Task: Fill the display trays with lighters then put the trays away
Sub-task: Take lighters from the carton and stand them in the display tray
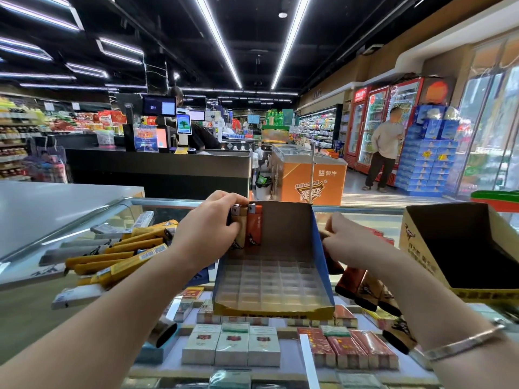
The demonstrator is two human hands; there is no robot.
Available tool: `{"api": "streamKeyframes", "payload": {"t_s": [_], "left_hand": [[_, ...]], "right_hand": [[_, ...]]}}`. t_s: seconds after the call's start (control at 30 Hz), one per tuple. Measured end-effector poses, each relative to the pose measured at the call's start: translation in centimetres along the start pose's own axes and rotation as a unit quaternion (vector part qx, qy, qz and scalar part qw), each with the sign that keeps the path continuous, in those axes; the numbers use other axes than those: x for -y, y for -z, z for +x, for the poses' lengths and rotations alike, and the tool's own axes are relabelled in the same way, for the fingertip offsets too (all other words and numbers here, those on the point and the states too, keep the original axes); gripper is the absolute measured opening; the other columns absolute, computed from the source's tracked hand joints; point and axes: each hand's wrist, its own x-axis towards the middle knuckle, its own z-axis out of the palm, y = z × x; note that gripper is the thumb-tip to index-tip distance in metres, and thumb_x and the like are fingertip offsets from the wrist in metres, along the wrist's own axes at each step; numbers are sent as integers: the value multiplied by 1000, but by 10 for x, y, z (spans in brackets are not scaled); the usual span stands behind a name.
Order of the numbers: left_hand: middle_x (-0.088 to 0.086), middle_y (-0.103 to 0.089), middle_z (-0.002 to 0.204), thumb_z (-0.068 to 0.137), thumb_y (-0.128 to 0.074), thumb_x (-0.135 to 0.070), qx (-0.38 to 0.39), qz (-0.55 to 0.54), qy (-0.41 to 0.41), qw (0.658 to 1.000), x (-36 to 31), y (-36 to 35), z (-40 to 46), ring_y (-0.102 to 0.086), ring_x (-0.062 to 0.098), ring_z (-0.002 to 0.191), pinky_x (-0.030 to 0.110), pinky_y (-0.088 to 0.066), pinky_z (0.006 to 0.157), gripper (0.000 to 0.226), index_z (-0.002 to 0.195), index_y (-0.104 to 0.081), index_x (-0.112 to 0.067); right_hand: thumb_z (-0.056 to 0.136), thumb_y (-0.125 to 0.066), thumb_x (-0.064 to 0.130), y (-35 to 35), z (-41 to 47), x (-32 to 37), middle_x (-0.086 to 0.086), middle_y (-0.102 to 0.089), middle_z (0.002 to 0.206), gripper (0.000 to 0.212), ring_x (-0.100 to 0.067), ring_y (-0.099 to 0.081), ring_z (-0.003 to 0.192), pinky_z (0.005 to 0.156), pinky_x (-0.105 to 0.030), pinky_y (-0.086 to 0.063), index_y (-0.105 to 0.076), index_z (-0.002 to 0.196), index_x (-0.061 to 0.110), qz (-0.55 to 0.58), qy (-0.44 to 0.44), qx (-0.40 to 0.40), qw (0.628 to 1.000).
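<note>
Cigarette packs [231,346] under glass counter [365,217]; orange freezer [309,178] beyond; yellow boxes [118,259], perhaps cartons, left.

A glass-topped desk [365,217] carries everything here. At its middle stands an open display tray [273,282] with a blue side wall. To the left lies a loose heap of long yellow and grey packs [118,256]. On the right sits a brown cardboard box [460,248], open at the top, with several red and brown lighters [365,290] lying between it and the tray.
</note>
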Motion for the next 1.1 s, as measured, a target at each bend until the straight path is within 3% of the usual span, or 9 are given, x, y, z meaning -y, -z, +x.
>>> {"api": "streamKeyframes", "payload": {"t_s": [0.17,0.27,0.43,0.57,0.67,0.77,0.97,1.1], "left_hand": [[-5,-51,121,87,-56,-15,1,-5,0,1000,-1,0,0,-55,13,94,36,-54,76,37,122,-52,-26],[-4,-51,121,87,-56,-15,-2,-7,1,1000,-1,0,0,-54,13,96,35,-54,77,36,122,-52,-25],[-4,-51,121,87,-57,-16,-4,-7,1,1000,0,0,0,-53,13,97,31,-53,76,36,122,-52,-25],[-4,-51,122,87,-57,-16,-5,-5,2,1000,0,0,-1,-53,13,97,31,-53,76,37,122,-52,-25],[-5,-51,122,88,-56,-16,-3,-6,2,1000,0,0,-1,-53,13,96,33,-54,76,36,122,-52,-26],[-5,-51,121,88,-57,-16,-5,-4,0,1000,1,0,0,-53,12,94,29,-52,74,36,122,-52,-26],[-6,-51,118,87,-57,-16,-9,-5,-6,1000,2,-1,0,-51,10,88,22,-46,67,36,121,-53,-26],[-7,-51,116,87,-57,-17,-8,-9,-5,1000,2,-1,-1,-52,10,87,28,-51,69,35,120,-52,-28]], "right_hand": [[95,-44,24,-8,-1,-1,0,-56,75,36,-10,-55,62,44,-21,-39,-25,125,16,-78,38,22,996],[92,-52,18,-4,-3,-1,-1,-57,80,37,-9,-58,64,43,-18,-44,-31,123,19,-20,20,48,998],[87,-59,13,-4,-5,5,-10,-62,95,19,-20,-62,82,70,-30,-55,-51,105,12,-10,-10,105,994],[87,-53,8,3,-7,3,-9,-57,88,16,-17,-57,75,55,-24,-46,-44,99,14,23,-27,63,997],[90,-49,10,6,-4,0,-3,-49,83,16,-12,-48,74,55,-23,-36,-41,102,19,-10,-28,15,999],[92,-46,12,4,-4,0,0,-47,80,10,-10,-46,70,52,-22,-32,-41,97,20,-67,-26,17,997],[90,-50,10,-11,-6,1,0,-49,83,20,-14,-52,78,57,-22,-39,-48,110,13,-170,1,24,985],[89,-56,18,-11,-6,2,-1,-51,79,17,-15,-52,74,68,-30,-44,-51,104,12,-138,-14,31,990]]}}
